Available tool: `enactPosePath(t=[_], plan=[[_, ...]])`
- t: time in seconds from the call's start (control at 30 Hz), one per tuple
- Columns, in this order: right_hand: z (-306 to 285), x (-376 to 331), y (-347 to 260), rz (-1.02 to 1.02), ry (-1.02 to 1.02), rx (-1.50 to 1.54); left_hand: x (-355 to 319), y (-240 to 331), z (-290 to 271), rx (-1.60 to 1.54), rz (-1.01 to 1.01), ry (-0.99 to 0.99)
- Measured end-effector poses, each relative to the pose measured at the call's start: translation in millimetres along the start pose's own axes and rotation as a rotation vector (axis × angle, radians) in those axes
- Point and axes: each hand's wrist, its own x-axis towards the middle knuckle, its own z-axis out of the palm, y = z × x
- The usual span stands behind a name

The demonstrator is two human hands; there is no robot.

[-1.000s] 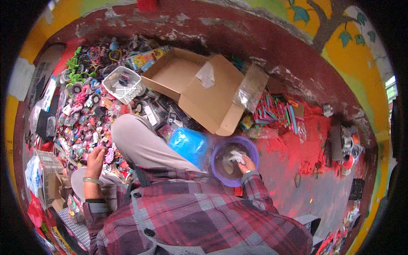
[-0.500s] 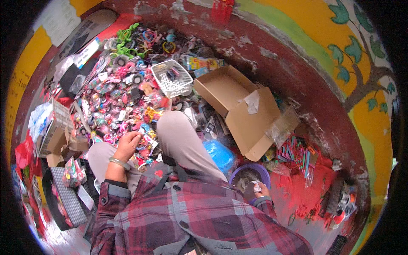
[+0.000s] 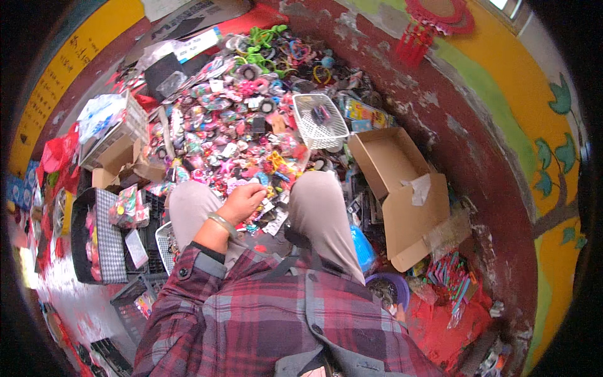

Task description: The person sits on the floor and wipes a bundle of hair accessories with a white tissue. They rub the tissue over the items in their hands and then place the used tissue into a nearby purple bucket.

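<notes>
My left hand (image 3: 245, 202), with a bangle on its wrist, is over the near edge of a pile of small colourful accessories (image 3: 232, 135), between my knees. Its fingers are curled together; whatever they hold, if anything, is hidden. Of my right hand (image 3: 401, 313) only a sliver shows past my plaid jacket, at the rim of a purple basin (image 3: 404, 290). Its fingers are out of sight. Dark small bits lie in the basin. A blue plastic bundle (image 3: 362, 247) rests beside my right knee.
Beyond my knees stands a white plastic basket (image 3: 304, 119) with dark items inside. An open cardboard box (image 3: 411, 217) lies to the right, along the red wall. At left are a checked fabric bin (image 3: 112, 235) and a box (image 3: 119, 135) topped with plastic bags.
The view has swung left, so the pile and boxes appear further right. My right hand, which held a crumpled white piece, is now mostly hidden behind the jacket. My left fingers remain curled.
</notes>
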Motion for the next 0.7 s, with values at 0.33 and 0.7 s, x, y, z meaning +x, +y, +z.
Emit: enactPosePath(t=[0.33,0.7], plan=[[240.5,11.2,23.2,0.001,-0.341,-0.222,-3.1,11.3,-0.2,0.040,-0.058,-0.038],[297.4,4.6,35.1,0.009,-0.383,-0.266,-3.4,5.2,0.3,0.097,-0.011,-0.065]])
